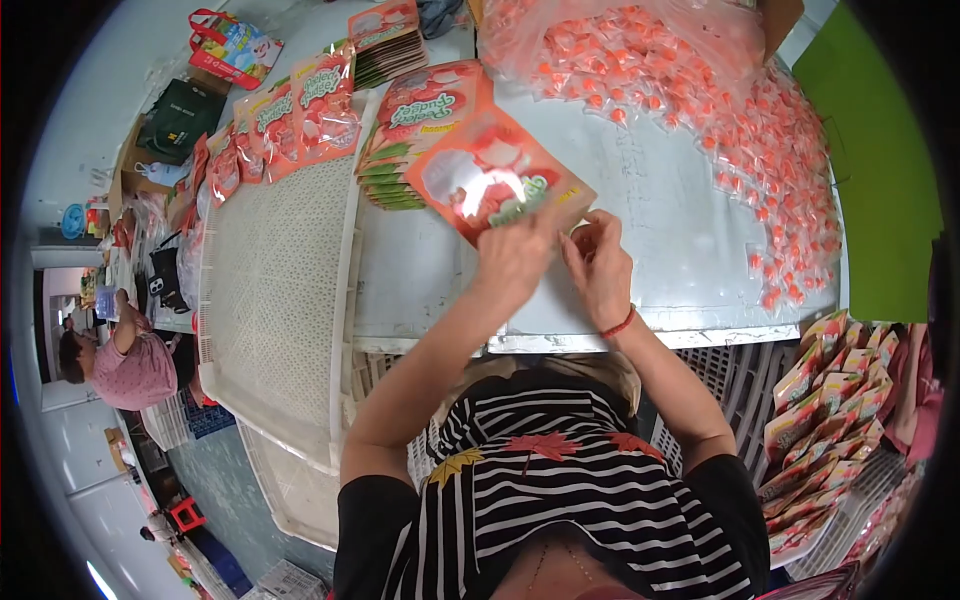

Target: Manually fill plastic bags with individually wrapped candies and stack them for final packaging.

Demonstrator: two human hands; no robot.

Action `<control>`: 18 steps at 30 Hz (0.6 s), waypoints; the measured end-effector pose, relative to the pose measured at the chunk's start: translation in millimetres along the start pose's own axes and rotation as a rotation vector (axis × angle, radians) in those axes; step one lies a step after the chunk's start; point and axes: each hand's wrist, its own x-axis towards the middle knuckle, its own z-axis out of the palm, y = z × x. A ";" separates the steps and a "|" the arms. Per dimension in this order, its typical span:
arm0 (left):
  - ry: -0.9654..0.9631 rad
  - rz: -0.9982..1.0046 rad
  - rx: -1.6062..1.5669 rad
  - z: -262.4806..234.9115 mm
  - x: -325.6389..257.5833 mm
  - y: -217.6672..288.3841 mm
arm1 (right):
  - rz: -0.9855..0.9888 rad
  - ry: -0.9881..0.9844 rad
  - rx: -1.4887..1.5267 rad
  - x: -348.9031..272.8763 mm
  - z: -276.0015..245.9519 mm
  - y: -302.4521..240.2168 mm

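While the pink pouch (pixel 500 170) slants over the table (pixel 670 250) beside stacked pouches (pixel 388 182), the half-curled left hand (pixel 515 260) is at its lower edge, the curled right hand (pixel 602 268) at its corner; their grip I cannot tell.

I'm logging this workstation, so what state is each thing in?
Slanted pouch: tilted; open or sealed unclear
Left hand: at the pouch's near edge, blurred
Right hand: fingers curled by the pouch's corner
Pouch stack: piled, partly covered
Small wrapped pieces: loose, spread out
White perforated tray: pouches at far end
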 end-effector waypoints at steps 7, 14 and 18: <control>-0.014 0.106 -0.116 12.9 -11.2 16.1 | 0.444 -0.586 0.233 -7.6 -7.4 59.4; -0.073 0.080 -0.253 20.9 -25.9 26.6 | 0.943 -0.304 1.248 4.7 -22.8 26.7; 0.025 0.278 -0.200 22.1 -28.9 63.3 | 0.683 -0.594 1.744 2.2 -25.2 53.2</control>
